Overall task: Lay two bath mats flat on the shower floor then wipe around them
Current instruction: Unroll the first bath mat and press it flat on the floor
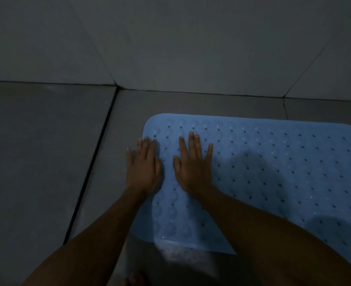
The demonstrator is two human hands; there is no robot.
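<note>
Where both hands press flat, blue mat (273,172) perforated, round-cornered.

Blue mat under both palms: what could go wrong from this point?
1. The left hand straddles the blue bath mat's left edge, so pressing there may push that edge sideways rather than seat it.
2. The right hand lies flat near the same corner; the far right side runs out of frame, so any lift there would go unnoticed.
3. Only one mat shows, and the dim light on the grey floor tiles could hide missed spots when wiping.
</note>
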